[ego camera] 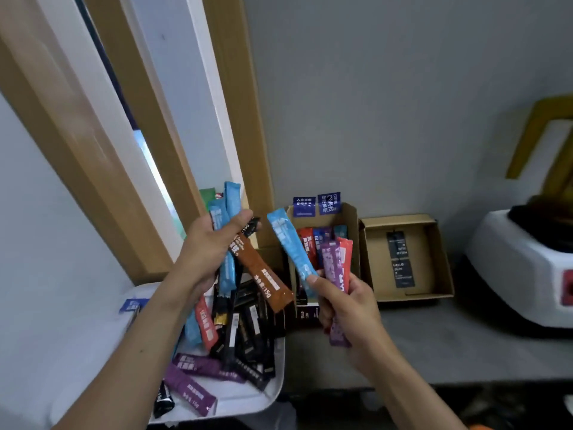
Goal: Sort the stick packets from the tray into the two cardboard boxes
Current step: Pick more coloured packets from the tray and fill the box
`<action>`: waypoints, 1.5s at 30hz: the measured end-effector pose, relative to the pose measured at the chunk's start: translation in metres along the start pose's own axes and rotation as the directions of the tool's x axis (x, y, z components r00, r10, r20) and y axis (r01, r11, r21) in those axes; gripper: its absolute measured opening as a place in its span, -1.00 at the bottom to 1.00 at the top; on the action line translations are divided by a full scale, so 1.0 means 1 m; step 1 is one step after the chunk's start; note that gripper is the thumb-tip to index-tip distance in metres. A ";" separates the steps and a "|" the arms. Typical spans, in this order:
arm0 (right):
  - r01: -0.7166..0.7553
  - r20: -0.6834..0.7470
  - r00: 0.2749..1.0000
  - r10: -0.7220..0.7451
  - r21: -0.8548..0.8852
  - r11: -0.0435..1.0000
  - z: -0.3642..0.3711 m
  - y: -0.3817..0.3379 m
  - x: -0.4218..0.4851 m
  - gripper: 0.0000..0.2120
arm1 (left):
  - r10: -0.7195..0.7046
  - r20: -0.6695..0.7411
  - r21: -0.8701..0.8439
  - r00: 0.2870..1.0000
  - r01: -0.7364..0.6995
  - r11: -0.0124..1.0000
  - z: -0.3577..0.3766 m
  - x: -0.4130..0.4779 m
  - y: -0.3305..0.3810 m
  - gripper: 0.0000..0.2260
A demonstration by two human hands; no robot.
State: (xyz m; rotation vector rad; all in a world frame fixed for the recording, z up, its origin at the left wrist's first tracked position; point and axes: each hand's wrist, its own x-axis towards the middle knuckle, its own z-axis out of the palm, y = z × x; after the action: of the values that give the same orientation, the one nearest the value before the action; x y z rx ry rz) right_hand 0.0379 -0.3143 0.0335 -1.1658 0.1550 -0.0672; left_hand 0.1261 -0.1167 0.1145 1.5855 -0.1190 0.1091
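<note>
A: what's that blue packet (288, 246) look like?
B: skinny light-blue stick, mid-frame, long axis tilting up-left. right hand (347, 305) pinches its lower end, plus purple and red ones (336, 262). left hand (210, 246) clutches a blue-and-brown bunch (260, 271) over the tray (263, 398), lower left.

Our left hand (207, 246) grips a fan of stick packets, the brown packet (263, 274) foremost, above the white tray (276, 383) heaped with more. Our right hand (347, 308) pinches a blue packet (288, 243) alongside a purple packet (330, 265) and a red one. Behind them, the left cardboard box (350, 218) holds upright packets, and the right cardboard box (431, 243) holds two dark ones.
</note>
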 end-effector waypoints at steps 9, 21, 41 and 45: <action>-0.011 -0.004 1.000 0.011 -0.079 0.997 -0.024 -0.001 -0.010 -0.73 | 0.098 0.097 0.273 0.990 -0.121 0.954 0.037 -0.001 0.009 -0.78; 0.082 0.062 0.996 -0.070 -0.222 0.972 -0.016 0.008 0.003 -0.75 | 0.048 0.226 0.381 0.973 -0.134 0.915 0.045 0.004 0.005 -0.78; -0.010 -0.179 0.967 -0.183 -0.743 0.669 -0.004 0.069 0.107 -0.59 | 0.233 -0.169 0.317 0.958 -0.171 0.933 0.014 0.011 -0.022 -0.84; 0.023 -0.155 0.966 -0.208 -0.748 0.664 -0.008 0.064 0.103 -0.57 | 0.213 -0.159 0.324 0.964 -0.153 0.934 0.016 0.009 -0.022 -0.81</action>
State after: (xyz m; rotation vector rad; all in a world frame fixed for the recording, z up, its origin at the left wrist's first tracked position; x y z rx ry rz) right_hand 0.1368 -0.3103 -0.0370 -2.0034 0.3325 -0.2759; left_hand 0.1378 -0.1325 0.0938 1.8655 -0.1026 0.4458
